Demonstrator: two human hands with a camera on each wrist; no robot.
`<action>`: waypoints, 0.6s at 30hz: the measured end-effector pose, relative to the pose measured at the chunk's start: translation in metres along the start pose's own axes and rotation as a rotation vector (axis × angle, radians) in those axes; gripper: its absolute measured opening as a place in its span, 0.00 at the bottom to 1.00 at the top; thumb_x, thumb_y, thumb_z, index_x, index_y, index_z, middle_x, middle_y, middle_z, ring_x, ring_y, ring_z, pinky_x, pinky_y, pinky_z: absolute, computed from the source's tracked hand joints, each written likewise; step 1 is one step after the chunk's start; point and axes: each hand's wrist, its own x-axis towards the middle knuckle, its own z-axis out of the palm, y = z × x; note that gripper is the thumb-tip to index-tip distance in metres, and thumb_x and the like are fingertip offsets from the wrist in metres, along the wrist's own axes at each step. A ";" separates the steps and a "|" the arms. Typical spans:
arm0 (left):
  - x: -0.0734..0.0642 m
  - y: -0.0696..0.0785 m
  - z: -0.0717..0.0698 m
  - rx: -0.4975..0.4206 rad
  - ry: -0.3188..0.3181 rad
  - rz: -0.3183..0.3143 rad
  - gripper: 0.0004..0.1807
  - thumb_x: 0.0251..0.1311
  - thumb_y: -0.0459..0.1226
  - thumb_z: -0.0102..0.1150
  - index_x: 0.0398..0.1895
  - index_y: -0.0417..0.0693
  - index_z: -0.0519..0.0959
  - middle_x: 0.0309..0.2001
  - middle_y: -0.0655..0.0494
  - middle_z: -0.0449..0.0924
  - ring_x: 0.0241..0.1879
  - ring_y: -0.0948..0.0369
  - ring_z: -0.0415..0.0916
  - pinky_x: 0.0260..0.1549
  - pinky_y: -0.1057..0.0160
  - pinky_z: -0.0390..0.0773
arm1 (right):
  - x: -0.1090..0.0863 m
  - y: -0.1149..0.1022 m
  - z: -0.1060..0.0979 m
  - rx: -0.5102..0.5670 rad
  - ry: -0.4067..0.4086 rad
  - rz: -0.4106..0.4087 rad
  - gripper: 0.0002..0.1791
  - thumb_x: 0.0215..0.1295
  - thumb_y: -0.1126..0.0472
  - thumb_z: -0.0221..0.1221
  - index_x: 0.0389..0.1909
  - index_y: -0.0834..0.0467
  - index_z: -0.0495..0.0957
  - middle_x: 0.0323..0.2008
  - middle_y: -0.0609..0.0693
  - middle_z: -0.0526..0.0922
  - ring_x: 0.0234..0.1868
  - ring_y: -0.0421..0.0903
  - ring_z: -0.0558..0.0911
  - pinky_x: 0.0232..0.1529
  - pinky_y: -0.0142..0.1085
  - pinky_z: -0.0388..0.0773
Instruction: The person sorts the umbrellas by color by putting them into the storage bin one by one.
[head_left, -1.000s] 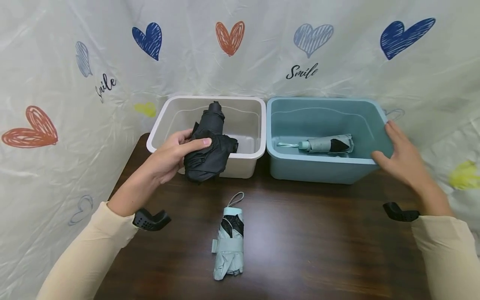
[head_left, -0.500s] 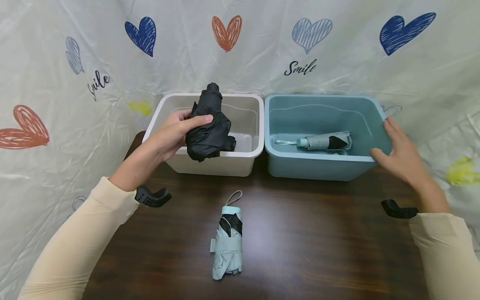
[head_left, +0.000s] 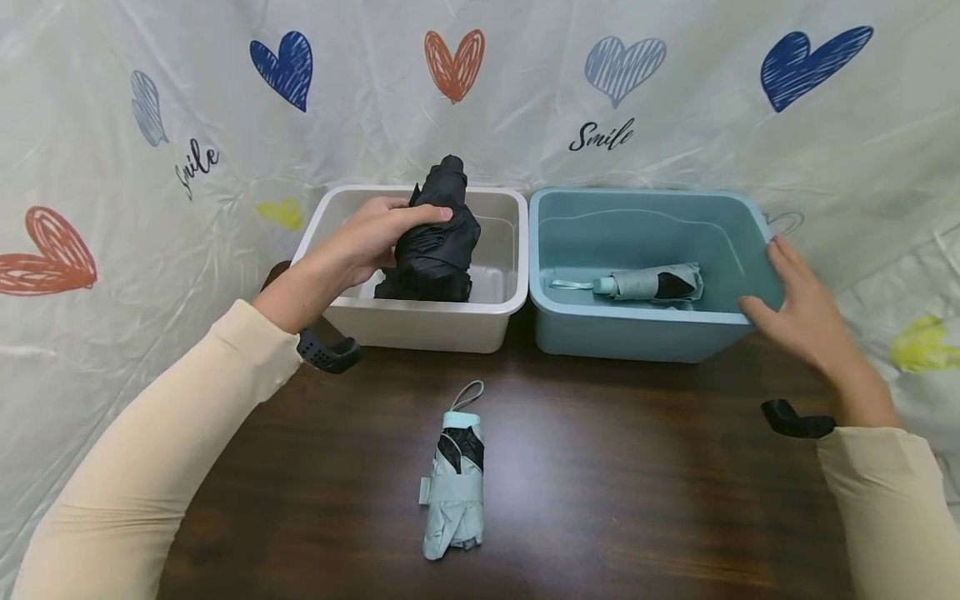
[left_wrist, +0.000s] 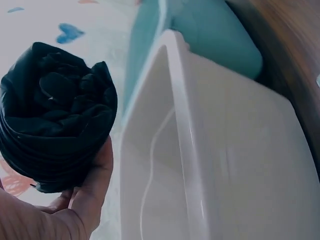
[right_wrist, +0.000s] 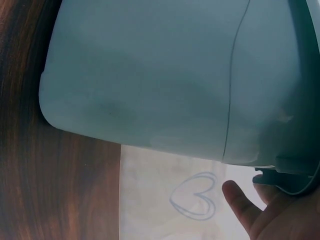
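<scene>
My left hand (head_left: 371, 237) grips a folded black umbrella (head_left: 438, 233) over the pale grey bin (head_left: 416, 327), its narrow end tipped up and away. The left wrist view shows the bunched end of this umbrella (left_wrist: 55, 120), with fingers under it. More black fabric (head_left: 388, 288) shows low in that bin; I cannot tell whether it is a second umbrella. My right hand (head_left: 810, 325) rests on the right corner of the blue bin (head_left: 615, 337), thumb at the front rim, fingers along the side. A folded light-blue umbrella (head_left: 645, 283) lies inside the blue bin.
Another light-blue folded umbrella (head_left: 455, 492) lies on the dark wooden table (head_left: 600, 483) in front of the bins, its strap loop pointing toward them. Both bins stand side by side, close against the white heart-printed sheet (head_left: 525, 100) behind.
My left hand has lifted the black umbrella up and slightly right, from across the pale bin's front rim to over its inside. The right hand keeps its place on the blue bin.
</scene>
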 end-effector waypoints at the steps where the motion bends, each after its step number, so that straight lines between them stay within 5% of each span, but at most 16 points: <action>1: 0.002 0.001 0.001 0.007 0.009 -0.010 0.29 0.66 0.50 0.67 0.64 0.44 0.78 0.50 0.55 0.84 0.42 0.63 0.85 0.42 0.63 0.88 | 0.000 0.001 0.000 0.000 0.000 -0.001 0.48 0.71 0.53 0.53 0.85 0.64 0.43 0.87 0.61 0.40 0.86 0.71 0.44 0.81 0.72 0.44; 7: 0.011 0.007 0.007 0.086 0.033 -0.024 0.29 0.65 0.49 0.69 0.64 0.43 0.77 0.51 0.52 0.83 0.40 0.61 0.86 0.42 0.63 0.88 | 0.002 0.001 -0.004 -0.014 0.001 -0.001 0.48 0.71 0.53 0.53 0.85 0.65 0.43 0.87 0.61 0.40 0.85 0.71 0.44 0.81 0.71 0.44; 13: 0.019 0.012 0.016 0.260 0.058 -0.004 0.32 0.63 0.52 0.70 0.62 0.40 0.78 0.54 0.48 0.79 0.47 0.57 0.82 0.45 0.65 0.83 | 0.002 0.000 -0.007 -0.027 -0.006 0.003 0.48 0.72 0.53 0.52 0.85 0.65 0.42 0.87 0.62 0.39 0.85 0.71 0.43 0.81 0.72 0.42; 18: 0.022 0.014 0.021 0.391 0.058 0.022 0.21 0.66 0.54 0.67 0.45 0.46 0.81 0.36 0.56 0.74 0.37 0.61 0.72 0.38 0.64 0.82 | 0.000 0.000 -0.003 -0.014 -0.021 0.004 0.48 0.73 0.53 0.53 0.85 0.64 0.42 0.87 0.62 0.39 0.86 0.71 0.42 0.80 0.73 0.43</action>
